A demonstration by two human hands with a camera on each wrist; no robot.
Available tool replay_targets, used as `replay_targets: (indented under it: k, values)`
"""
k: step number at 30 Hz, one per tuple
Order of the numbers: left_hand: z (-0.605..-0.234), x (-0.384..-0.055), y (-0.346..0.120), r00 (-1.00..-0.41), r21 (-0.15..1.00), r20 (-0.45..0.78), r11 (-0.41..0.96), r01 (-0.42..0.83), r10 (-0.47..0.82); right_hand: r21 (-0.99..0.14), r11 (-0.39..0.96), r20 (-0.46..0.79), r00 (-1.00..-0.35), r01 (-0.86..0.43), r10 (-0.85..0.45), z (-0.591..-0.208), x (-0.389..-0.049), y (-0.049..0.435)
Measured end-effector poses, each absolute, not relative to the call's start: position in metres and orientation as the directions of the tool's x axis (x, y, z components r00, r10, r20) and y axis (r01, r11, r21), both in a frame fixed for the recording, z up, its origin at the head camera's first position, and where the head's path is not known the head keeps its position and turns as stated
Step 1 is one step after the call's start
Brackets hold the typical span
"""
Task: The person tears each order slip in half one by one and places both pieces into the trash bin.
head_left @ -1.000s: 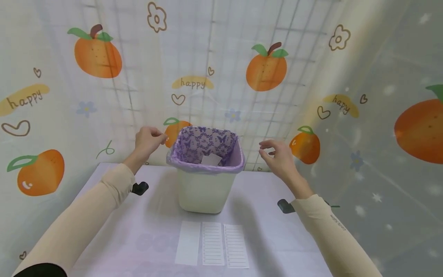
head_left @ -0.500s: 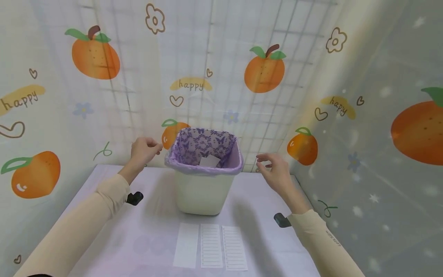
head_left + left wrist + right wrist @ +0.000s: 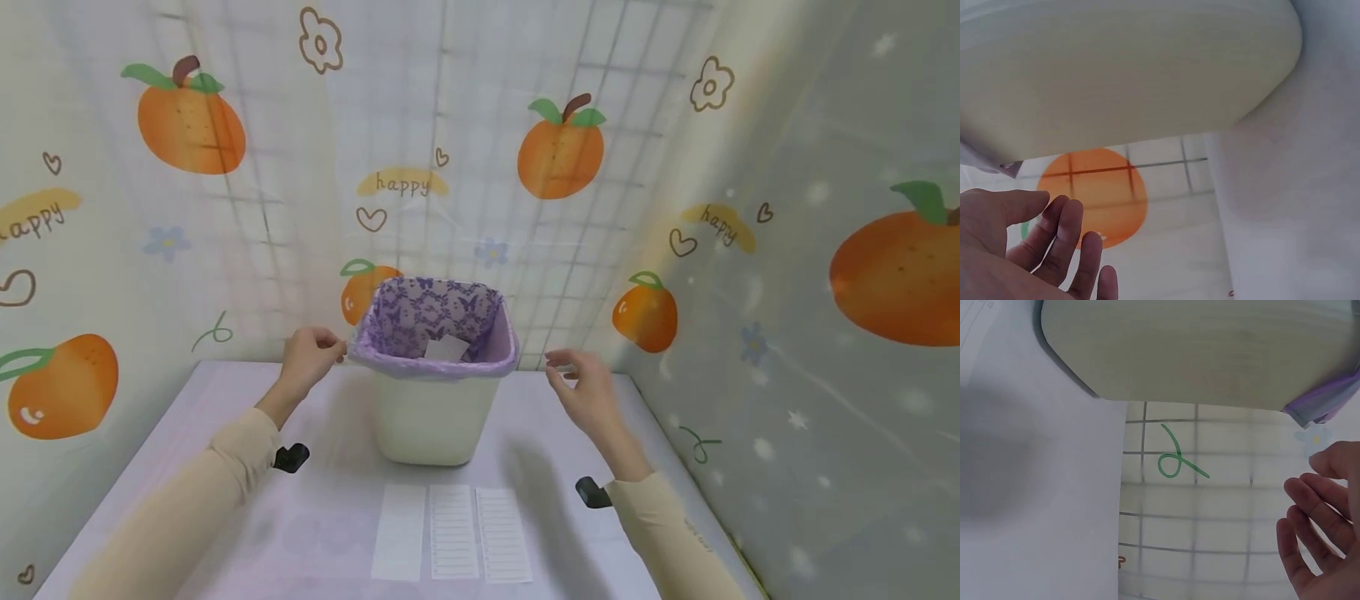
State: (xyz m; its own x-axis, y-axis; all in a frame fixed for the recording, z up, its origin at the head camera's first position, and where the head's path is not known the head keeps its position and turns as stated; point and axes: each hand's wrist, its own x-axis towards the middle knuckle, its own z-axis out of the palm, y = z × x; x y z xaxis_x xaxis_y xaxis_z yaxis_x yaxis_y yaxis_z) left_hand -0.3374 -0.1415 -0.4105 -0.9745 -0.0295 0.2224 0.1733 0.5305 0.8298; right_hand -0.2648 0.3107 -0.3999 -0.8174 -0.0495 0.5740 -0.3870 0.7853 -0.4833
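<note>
A cream bin (image 3: pixel 435 421) stands upright on the table, lined with a purple patterned bag (image 3: pixel 438 317) whose edge folds over the rim. White paper (image 3: pixel 446 348) shows inside it. To the bin's left my left hand (image 3: pixel 310 358) hovers near the bag's folded edge, fingers loosely bent; the left wrist view shows nothing between the thumb and fingers (image 3: pixel 1066 231). On the other side my right hand (image 3: pixel 585 387) hangs in the air, apart from the bin. In the right wrist view its loosely bent fingers (image 3: pixel 1319 515) hold nothing.
Three paper strips lie side by side before the bin: a blank one (image 3: pixel 398 533) and two lined ones, the middle (image 3: pixel 453 533) and the right (image 3: pixel 503 535). A fruit-printed curtain (image 3: pixel 420 125) surrounds the table (image 3: pixel 322 533). Black wrist devices (image 3: pixel 292 457) show beside the sleeves.
Both hands have come down a little beside the bin, the left more so. The view has shifted slightly. Bin, bag and paper strips keep their places on the table.
</note>
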Motion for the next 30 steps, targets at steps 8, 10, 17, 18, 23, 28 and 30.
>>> replay_targets:
  k: [8,10,17,18,23,28,30]
  values:
    - [-0.430,-0.337,-0.143,-0.973,0.844,0.230,0.501,0.191,-0.015,-0.501,0.763,0.621,-0.784,-0.408,-0.012,-0.426,-0.262,0.312]
    - [-0.436,-0.337,-0.143,-0.970,0.843,0.244,0.498,0.205,-0.013,-0.506,0.760,0.628,-0.778,-0.409,0.000,-0.434,-0.262,0.312]
    - [-0.457,-0.337,-0.140,-0.967,0.849,0.254,0.486,0.210,-0.025,-0.533,0.751,0.618,-0.785,-0.390,0.031,-0.462,-0.253,0.318]
    - [-0.461,-0.336,-0.140,-0.970,0.853,0.243,0.480,0.203,-0.023,-0.536,0.752,0.613,-0.789,-0.384,0.035,-0.466,-0.252,0.318]
    - [-0.477,-0.331,-0.137,-0.979,0.874,0.200,0.458,0.164,-0.032,-0.547,0.759,0.587,-0.808,-0.353,0.047,-0.485,-0.246,0.318]
    - [-0.495,-0.328,-0.133,-0.975,0.865,0.221,0.460,0.201,0.010,-0.568,0.743,0.578,-0.814,-0.355,0.053,-0.504,-0.244,0.311]
    - [-0.505,-0.325,-0.132,-0.974,0.855,0.225,0.472,0.214,0.033,-0.578,0.732,0.574,-0.817,-0.361,0.050,-0.512,-0.243,0.306]
